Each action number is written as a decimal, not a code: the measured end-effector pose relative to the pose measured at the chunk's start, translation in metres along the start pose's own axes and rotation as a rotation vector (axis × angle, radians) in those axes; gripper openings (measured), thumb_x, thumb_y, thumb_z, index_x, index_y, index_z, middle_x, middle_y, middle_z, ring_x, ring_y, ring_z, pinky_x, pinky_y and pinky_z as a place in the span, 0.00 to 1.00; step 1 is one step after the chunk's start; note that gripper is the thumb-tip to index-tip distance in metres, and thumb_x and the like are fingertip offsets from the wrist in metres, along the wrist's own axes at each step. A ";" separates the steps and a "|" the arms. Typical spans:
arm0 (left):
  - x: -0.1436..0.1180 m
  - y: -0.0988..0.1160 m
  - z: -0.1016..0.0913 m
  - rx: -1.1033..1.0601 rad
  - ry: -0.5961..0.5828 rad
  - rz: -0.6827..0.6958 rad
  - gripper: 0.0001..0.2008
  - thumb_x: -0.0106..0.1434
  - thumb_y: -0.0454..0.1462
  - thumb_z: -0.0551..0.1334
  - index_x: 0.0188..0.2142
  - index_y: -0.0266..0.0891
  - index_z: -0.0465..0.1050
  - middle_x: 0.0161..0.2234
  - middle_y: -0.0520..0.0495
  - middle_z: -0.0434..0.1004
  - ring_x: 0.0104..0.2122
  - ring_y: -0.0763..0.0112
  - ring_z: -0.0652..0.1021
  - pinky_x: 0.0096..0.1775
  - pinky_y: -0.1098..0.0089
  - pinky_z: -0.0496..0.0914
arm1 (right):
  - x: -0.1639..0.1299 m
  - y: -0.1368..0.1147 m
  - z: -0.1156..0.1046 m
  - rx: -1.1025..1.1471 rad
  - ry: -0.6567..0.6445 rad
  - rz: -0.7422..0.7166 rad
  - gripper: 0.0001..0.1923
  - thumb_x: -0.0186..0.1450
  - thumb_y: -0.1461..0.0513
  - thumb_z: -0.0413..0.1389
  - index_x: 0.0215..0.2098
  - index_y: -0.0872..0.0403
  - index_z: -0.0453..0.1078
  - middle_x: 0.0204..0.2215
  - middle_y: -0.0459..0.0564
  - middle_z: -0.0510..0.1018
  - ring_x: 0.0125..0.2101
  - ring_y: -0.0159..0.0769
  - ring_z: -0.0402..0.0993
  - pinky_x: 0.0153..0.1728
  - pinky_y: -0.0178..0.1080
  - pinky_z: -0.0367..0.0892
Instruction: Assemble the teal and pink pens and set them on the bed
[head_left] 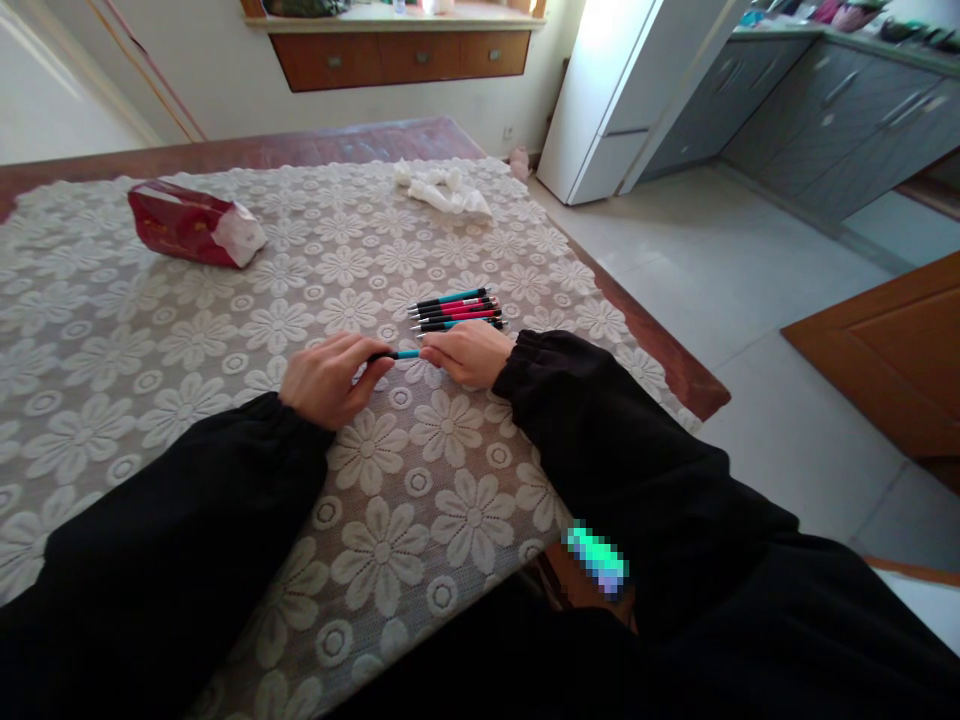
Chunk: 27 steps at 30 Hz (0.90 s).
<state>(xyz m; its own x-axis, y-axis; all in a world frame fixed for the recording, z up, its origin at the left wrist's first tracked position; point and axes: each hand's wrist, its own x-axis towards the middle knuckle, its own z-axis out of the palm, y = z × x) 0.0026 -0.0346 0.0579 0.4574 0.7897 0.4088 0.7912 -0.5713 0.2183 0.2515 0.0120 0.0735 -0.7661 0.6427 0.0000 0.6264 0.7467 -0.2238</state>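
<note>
teal and black is the pen (400, 354) that both hands hold between them, low over the table (90, 330), a little below the middle of the view. the left hand (330, 378) is at the 9 o'clock end of the pen, its fingers (373, 369) curled and pinching the black part of the barrel. the right hand (466, 354) is at the 3 o'clock end, with its fingers bent together over that end of the pen; it seems they pinch it too, but the tip is hidden under the hand, so i cannot tell exactly. only a short teal piece of the pen shows between the two hands. both arms are in black sleeves (187, 540) which rest on the table.

just at 12 o'clock from the right hand lies a small group of pens (459, 310), side by side and touching, some with red barrels and some with teal, all with black grips. they are near the hands but apart from them.

the table is covered with a white lace cloth (390, 520) with a flower pattern. far at 10 o'clock from the hands lies a red packet (191, 227), open at one end with white inside. far at 12 o'clock, near the edge of the cloth, lies some crumpled white tissue (444, 188).
</note>
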 end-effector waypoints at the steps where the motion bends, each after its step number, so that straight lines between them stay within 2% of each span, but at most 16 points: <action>1: 0.000 0.000 0.000 -0.001 0.006 0.009 0.17 0.74 0.48 0.56 0.45 0.42 0.80 0.37 0.45 0.83 0.33 0.64 0.80 0.36 0.65 0.71 | 0.000 -0.001 0.000 -0.003 -0.006 0.002 0.27 0.79 0.50 0.37 0.44 0.56 0.74 0.33 0.54 0.81 0.29 0.38 0.69 0.30 0.40 0.44; 4: 0.000 0.001 0.000 0.008 0.018 0.023 0.16 0.73 0.49 0.58 0.44 0.43 0.80 0.36 0.46 0.84 0.32 0.65 0.80 0.35 0.66 0.70 | 0.000 -0.003 0.000 -0.017 -0.025 0.003 0.27 0.79 0.50 0.38 0.45 0.56 0.74 0.33 0.54 0.80 0.28 0.37 0.69 0.30 0.40 0.44; 9: 0.000 0.003 0.000 0.026 0.000 0.025 0.17 0.74 0.47 0.55 0.41 0.43 0.81 0.36 0.45 0.84 0.35 0.61 0.81 0.35 0.65 0.70 | 0.000 -0.006 0.004 -0.066 -0.009 -0.007 0.27 0.79 0.49 0.38 0.46 0.56 0.74 0.32 0.54 0.81 0.26 0.36 0.68 0.29 0.40 0.42; 14: 0.000 0.002 -0.002 0.047 -0.124 -0.010 0.26 0.76 0.46 0.47 0.29 0.41 0.76 0.27 0.46 0.78 0.27 0.64 0.77 0.30 0.65 0.65 | -0.001 -0.010 0.002 -0.123 -0.012 -0.043 0.25 0.79 0.50 0.40 0.48 0.55 0.74 0.33 0.55 0.82 0.27 0.37 0.70 0.29 0.40 0.41; 16: 0.001 0.003 -0.002 0.025 -0.150 -0.019 0.26 0.77 0.46 0.46 0.29 0.42 0.75 0.26 0.47 0.77 0.28 0.64 0.77 0.30 0.65 0.65 | -0.001 -0.011 0.001 -0.129 -0.005 -0.044 0.25 0.79 0.50 0.40 0.48 0.55 0.74 0.33 0.55 0.83 0.28 0.37 0.70 0.29 0.41 0.41; 19: 0.002 0.003 -0.002 -0.048 -0.060 -0.020 0.20 0.75 0.49 0.52 0.42 0.42 0.79 0.34 0.46 0.82 0.36 0.61 0.80 0.36 0.65 0.70 | -0.001 -0.008 0.001 -0.119 0.020 -0.006 0.26 0.79 0.49 0.38 0.47 0.55 0.74 0.33 0.55 0.83 0.27 0.37 0.70 0.29 0.41 0.41; 21: 0.002 0.002 0.000 -0.070 0.019 -0.036 0.18 0.72 0.52 0.58 0.47 0.42 0.78 0.39 0.45 0.82 0.38 0.60 0.80 0.39 0.64 0.71 | -0.001 -0.006 0.003 -0.111 0.028 0.018 0.27 0.79 0.49 0.38 0.47 0.54 0.74 0.33 0.55 0.82 0.28 0.37 0.70 0.29 0.41 0.41; 23: 0.002 0.001 0.001 -0.056 0.041 -0.052 0.17 0.70 0.51 0.61 0.43 0.42 0.78 0.37 0.45 0.82 0.36 0.62 0.79 0.39 0.64 0.72 | -0.001 -0.005 0.003 -0.106 0.024 0.022 0.27 0.79 0.49 0.37 0.47 0.54 0.74 0.33 0.54 0.82 0.28 0.37 0.71 0.29 0.41 0.42; 25: 0.001 0.001 0.001 -0.036 0.015 -0.059 0.16 0.72 0.48 0.58 0.37 0.42 0.79 0.32 0.47 0.80 0.33 0.63 0.78 0.38 0.65 0.71 | -0.001 -0.005 0.003 -0.101 0.015 0.009 0.27 0.79 0.49 0.38 0.47 0.54 0.74 0.33 0.54 0.82 0.28 0.37 0.70 0.29 0.40 0.42; 27: 0.001 0.001 0.001 -0.051 0.001 -0.057 0.18 0.75 0.46 0.54 0.37 0.42 0.79 0.31 0.47 0.80 0.33 0.63 0.78 0.37 0.65 0.71 | -0.001 -0.006 0.002 -0.098 0.015 -0.004 0.27 0.79 0.49 0.38 0.48 0.54 0.74 0.33 0.54 0.82 0.28 0.37 0.70 0.29 0.40 0.41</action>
<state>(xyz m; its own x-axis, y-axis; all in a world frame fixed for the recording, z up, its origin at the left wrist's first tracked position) 0.0039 -0.0343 0.0577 0.4121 0.8208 0.3955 0.7940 -0.5364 0.2860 0.2481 0.0062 0.0727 -0.7672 0.6413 0.0156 0.6346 0.7623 -0.1273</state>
